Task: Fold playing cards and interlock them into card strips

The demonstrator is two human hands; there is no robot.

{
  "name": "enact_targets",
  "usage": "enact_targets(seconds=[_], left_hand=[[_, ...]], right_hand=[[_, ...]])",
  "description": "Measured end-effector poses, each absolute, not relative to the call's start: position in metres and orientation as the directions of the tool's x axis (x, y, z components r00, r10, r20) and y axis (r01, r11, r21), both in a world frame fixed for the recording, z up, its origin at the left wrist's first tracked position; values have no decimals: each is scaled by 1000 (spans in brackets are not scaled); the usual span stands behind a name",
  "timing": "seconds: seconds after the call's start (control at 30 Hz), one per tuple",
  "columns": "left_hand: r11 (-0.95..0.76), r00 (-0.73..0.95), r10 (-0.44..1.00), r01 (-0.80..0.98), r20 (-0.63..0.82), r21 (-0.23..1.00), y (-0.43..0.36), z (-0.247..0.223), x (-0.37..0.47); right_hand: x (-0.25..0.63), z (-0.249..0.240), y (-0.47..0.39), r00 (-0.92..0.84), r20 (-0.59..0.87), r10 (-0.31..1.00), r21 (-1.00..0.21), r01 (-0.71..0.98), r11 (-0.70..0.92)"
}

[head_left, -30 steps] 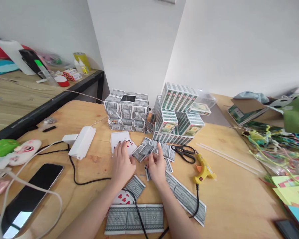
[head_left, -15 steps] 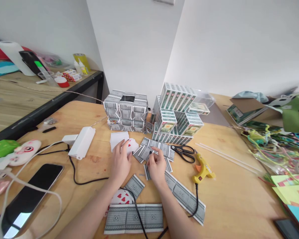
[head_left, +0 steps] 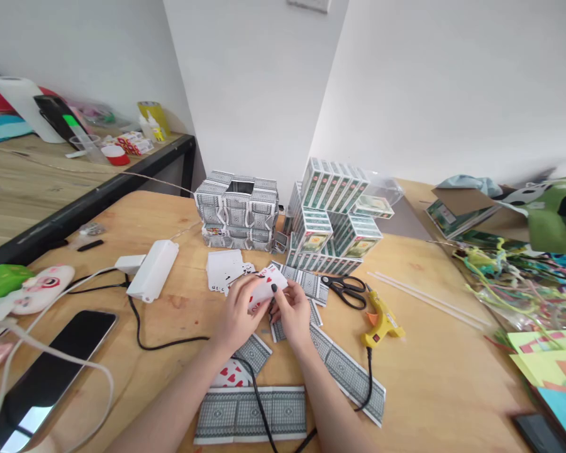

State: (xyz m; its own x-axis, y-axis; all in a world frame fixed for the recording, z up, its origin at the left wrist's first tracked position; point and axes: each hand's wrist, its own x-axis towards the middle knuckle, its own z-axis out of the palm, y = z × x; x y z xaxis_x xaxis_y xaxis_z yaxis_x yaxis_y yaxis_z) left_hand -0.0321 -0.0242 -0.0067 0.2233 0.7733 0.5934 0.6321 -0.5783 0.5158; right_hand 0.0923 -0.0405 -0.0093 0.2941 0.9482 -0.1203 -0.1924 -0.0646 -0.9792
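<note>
Left hand (head_left: 241, 313) and right hand (head_left: 292, 316) pinch a white rectangular red-pipped paper playing card (head_left: 266, 287); uneven pull could crease it, reaching low could snag thin black cable (head_left: 170, 346).

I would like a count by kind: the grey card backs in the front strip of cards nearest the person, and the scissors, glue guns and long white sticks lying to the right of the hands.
Grey card backs: 3
Scissors: 1
Glue gun: 1
Long white sticks: 2
Total: 7
</note>
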Motion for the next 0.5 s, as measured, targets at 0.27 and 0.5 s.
enact_targets(seconds=[0.27, 0.5], left_hand=[[-512, 200, 846, 561, 493, 651, -23, -9, -33], [-217, 63, 976, 319, 208, 922, -15, -18, -38]], right_hand=[[96, -13, -39, 350, -120, 929, -976, -215, -45], [97, -13, -37, 341, -105, 934, -956, -295, 0]])
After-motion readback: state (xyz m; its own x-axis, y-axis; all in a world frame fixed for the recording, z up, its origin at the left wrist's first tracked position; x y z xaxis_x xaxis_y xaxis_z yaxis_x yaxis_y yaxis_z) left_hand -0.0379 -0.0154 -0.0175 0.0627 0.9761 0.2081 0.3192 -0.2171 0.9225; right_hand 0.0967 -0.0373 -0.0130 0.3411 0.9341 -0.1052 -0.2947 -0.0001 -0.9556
